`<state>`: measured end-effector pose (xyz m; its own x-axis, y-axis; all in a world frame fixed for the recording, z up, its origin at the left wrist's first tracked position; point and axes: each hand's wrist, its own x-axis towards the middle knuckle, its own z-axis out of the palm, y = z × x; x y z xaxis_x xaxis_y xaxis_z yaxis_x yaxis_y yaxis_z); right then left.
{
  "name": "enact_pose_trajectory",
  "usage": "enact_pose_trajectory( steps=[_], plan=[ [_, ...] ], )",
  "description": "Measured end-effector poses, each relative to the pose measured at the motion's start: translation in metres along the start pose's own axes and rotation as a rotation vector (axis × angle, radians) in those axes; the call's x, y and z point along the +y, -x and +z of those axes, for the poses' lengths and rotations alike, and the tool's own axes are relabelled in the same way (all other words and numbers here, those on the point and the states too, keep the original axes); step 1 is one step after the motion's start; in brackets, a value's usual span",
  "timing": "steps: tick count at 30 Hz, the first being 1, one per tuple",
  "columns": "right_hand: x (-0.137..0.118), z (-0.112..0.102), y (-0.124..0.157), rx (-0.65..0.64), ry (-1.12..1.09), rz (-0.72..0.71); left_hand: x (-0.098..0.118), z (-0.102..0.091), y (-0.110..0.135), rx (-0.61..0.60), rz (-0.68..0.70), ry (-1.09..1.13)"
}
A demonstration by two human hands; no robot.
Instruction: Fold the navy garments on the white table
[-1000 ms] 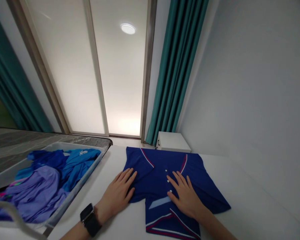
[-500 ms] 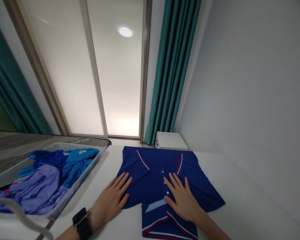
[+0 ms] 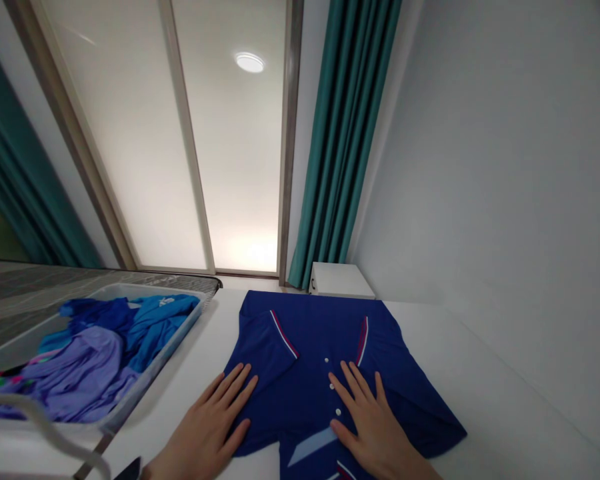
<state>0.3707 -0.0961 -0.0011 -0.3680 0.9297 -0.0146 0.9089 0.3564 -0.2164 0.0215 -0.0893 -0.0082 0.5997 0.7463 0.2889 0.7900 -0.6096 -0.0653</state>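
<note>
A dark blue polo shirt [image 3: 310, 340] with red and white trim and white buttons lies spread on the white table [image 3: 480, 413]. My left hand [image 3: 207, 430] rests flat on its left sleeve edge, fingers stretched out and open. My right hand [image 3: 373, 427] lies flat on the shirt's front beside the button row, fingers spread and open. Neither hand holds anything. A watch shows at my left wrist at the bottom edge.
A grey tray [image 3: 155, 373] at the left holds a heap of blue and purple clothes [image 3: 100, 347]. A small white cabinet [image 3: 340, 283] stands behind the table, by a teal curtain [image 3: 345, 140]. A plain wall runs along the right.
Both hands have slid toward me over the shirt, and the shirt now lies a little nearer and smoother. The view has tipped slightly, so my forearms are cut off.
</note>
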Motion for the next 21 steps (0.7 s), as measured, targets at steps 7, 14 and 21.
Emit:
enact_pose_trajectory(
  steps=[7, 14, 21],
  plan=[
    [-0.016, -0.019, -0.043, 0.155, -0.059, -0.028, -0.030, -0.023, -0.034, 0.040, -0.216, 0.219],
    [-0.053, -0.030, -0.136, 0.124, -0.194, -0.097, -0.087, 0.005, -0.089, 0.146, -0.350, 0.290],
    [-0.075, -0.014, -0.208, 0.164, -0.108, -0.058, -0.104, 0.034, -0.114, 0.132, -0.385, 0.318]
  ],
)
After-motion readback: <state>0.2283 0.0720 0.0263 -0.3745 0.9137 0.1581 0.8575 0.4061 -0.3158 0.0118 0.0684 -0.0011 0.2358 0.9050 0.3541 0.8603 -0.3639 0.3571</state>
